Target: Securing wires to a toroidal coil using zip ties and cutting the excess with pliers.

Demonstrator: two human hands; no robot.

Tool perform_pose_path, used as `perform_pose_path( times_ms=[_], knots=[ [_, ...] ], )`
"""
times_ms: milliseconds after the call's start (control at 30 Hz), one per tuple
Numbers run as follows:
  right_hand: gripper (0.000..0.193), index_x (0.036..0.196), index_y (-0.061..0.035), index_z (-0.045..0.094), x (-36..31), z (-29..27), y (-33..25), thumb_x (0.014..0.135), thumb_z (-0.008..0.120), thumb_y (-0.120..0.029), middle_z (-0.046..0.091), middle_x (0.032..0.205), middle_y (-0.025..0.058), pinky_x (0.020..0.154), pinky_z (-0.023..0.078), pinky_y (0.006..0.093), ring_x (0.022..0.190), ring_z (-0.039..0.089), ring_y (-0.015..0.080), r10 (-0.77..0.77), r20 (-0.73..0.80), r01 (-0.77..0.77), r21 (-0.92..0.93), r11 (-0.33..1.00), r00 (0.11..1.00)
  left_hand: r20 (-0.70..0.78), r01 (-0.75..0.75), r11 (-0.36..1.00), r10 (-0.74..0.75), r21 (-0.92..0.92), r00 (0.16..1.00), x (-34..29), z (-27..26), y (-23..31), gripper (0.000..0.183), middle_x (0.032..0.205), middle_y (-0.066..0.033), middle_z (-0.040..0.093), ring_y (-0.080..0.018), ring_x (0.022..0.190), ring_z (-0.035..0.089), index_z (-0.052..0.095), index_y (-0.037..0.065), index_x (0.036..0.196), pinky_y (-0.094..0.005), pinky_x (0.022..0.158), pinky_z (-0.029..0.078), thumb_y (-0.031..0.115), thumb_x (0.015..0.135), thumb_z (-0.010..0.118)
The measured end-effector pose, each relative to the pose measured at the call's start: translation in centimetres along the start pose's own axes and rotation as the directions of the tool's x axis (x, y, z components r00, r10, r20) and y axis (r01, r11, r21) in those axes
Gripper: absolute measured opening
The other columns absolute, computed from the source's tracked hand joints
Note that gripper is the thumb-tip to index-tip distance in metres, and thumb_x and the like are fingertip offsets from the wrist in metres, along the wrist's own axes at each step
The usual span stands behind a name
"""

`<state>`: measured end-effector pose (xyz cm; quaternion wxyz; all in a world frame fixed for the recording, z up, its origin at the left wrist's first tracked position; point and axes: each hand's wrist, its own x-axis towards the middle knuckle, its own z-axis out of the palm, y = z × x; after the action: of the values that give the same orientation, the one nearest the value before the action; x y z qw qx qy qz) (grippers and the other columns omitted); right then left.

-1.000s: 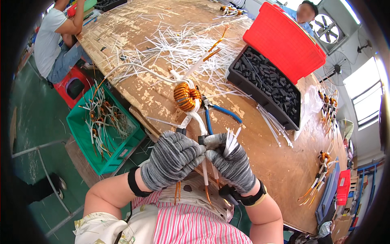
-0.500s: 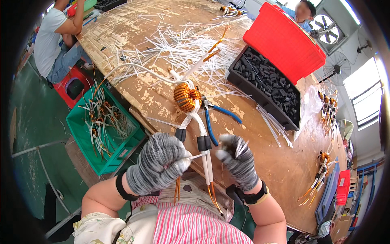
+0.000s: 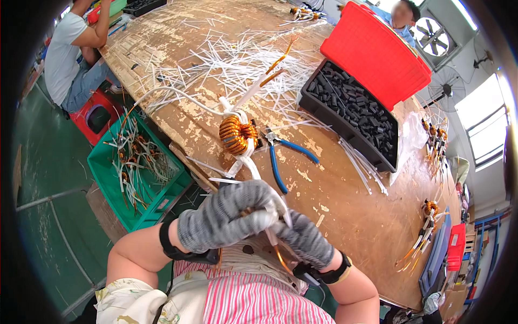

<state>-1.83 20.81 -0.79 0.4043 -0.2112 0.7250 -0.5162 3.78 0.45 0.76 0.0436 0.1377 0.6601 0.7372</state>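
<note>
A ring coil wound with copper wire lies near the table edge, its leads in white sleeving running toward me. Both my hands, in grey knitted gloves, meet over these leads. My left hand is closed, with a white cable tie at its fingertips. My right hand presses in from the other side, fingers closed at the same tie and partly hidden. Below the hands a bare copper end sticks out. The black sleeves on the leads are mostly covered. Blue-handled cutters lie right of the coil.
Loose white cable ties are strewn across the far table. A black bin of black sleeve pieces stands right, beside a red bin. A green crate with coils sits at left. More coils lie right. Two people sit beyond.
My right hand has moved left to meet my left hand at the leads, and my left has shifted slightly right. The coil has slid a little left and toward me.
</note>
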Motion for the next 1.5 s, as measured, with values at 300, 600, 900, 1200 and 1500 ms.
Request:
perform_pose_path(
  times_ms=[300, 600, 900, 1200, 1500],
  knots=[
    [0.03, 0.109, -0.0061, 0.06, -1.5, -12.6, 2.2, 0.097, 0.046, -0.03, 0.06, 0.082, -0.001, 0.058, 0.039, 0.0198, 0.066, 0.049, 0.0035, -0.222, -0.619, 0.154, -0.161, 0.975, 0.754, -0.367, 0.244, 0.956, -0.288, -0.162, 0.885, -4.7, 0.6, -1.2, 0.021, 0.103, -0.0104, 0.058, -0.0182, 0.092, 0.059, 0.054, 0.003, 0.103, -0.0307, 0.085, 0.046, 0.018, 0.088, 0.058],
    [0.05, 0.118, -0.0065, 0.054, 2.3, -18.5, 4.7, 0.077, 0.066, -0.033, 0.059, 0.104, 0.0172, 0.087, 0.043, 0.0447, 0.098, 0.055, 0.0356, -0.594, -0.54, -0.617, -0.782, 0.092, 0.596, -0.154, 0.26, 0.897, -0.331, -0.356, 0.931, -0.6, 1.3, -4.9, 0.041, 0.105, -0.0073, 0.054, -0.0214, 0.095, 0.061, 0.04, 0.006, 0.118, -0.0366, 0.082, 0.053, 0.003, 0.083, 0.061],
    [0.087, 0.131, -0.0036, 0.041, 5.5, -8.9, 1.3, 0.065, 0.073, -0.05, 0.045, 0.127, 0.0234, 0.103, 0.03, 0.0482, 0.12, 0.04, 0.0412, -0.591, -0.176, 0.034, -0.945, 0.326, 0.787, -0.419, 0.009, 0.995, -0.051, -0.101, 0.906, 4.2, -3.4, -5.4, 0.029, 0.091, -0.0073, 0.058, -0.0183, 0.083, 0.063, 0.045, 0.0, 0.108, -0.0308, 0.074, 0.054, 0.001, 0.084, 0.06],
    [0.095, 0.138, -0.0003, 0.03, 8.3, -6.0, -2.1, 0.067, 0.07, -0.047, 0.041, 0.13, 0.026, 0.102, 0.032, 0.0475, 0.121, 0.039, 0.0412, -0.175, -0.224, -0.161, -0.936, 0.314, 0.959, -0.448, -0.042, 0.986, -0.035, -0.161, 0.894, 9.6, -6.9, -7.6, 0.035, 0.095, -0.0024, 0.06, -0.0116, 0.085, 0.06, 0.049, 0.003, 0.113, -0.024, 0.075, 0.052, 0.001, 0.082, 0.064],
    [0.046, 0.107, -0.0002, 0.058, 7.0, -9.4, -2.2, 0.065, 0.062, -0.02, 0.056, 0.09, 0.0205, 0.076, 0.048, 0.043, 0.086, 0.057, 0.0369, -0.519, -0.215, -0.001, -0.924, 0.381, 0.827, -0.07, 0.196, 0.971, -0.207, -0.137, 0.976, 7.2, -6.4, -6.7, 0.048, 0.093, -0.0096, 0.066, -0.0158, 0.084, 0.065, 0.05, 0.0, 0.121, -0.0235, 0.066, 0.051, 0.031, 0.086, 0.063]
  ],
)
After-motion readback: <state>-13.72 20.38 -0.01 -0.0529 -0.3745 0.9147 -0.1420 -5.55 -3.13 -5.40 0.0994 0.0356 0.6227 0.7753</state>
